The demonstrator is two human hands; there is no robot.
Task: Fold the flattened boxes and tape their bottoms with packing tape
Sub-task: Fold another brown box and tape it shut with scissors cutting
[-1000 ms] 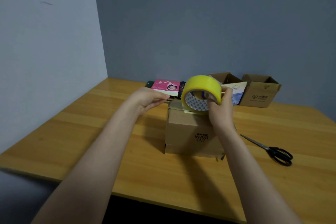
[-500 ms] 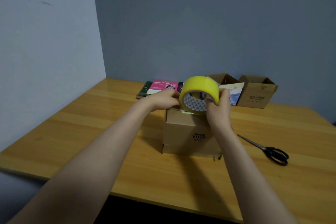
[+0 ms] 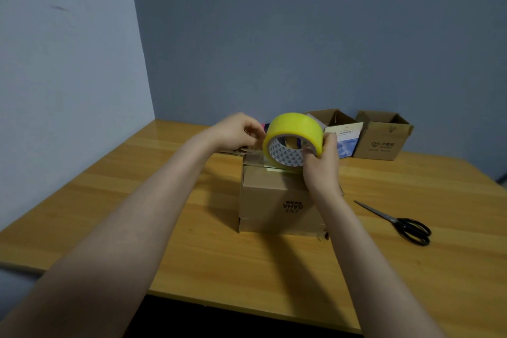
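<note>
Tape roll (yellow) stands gripped by right fingers, left fingers pinching its end.

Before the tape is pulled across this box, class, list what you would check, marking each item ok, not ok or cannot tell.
1. Right hand grips the tape roll: ok.
2. Box stands bottom-up on the table, print upside down: ok.
3. Left hand pinches the tape's free end: cannot tell; its fingers curl beside the roll.
4. Tape lined up with the flap seam: cannot tell; the roll hides it.
5. Scissors lie on the table right of the box, likely reachable: ok.
</note>
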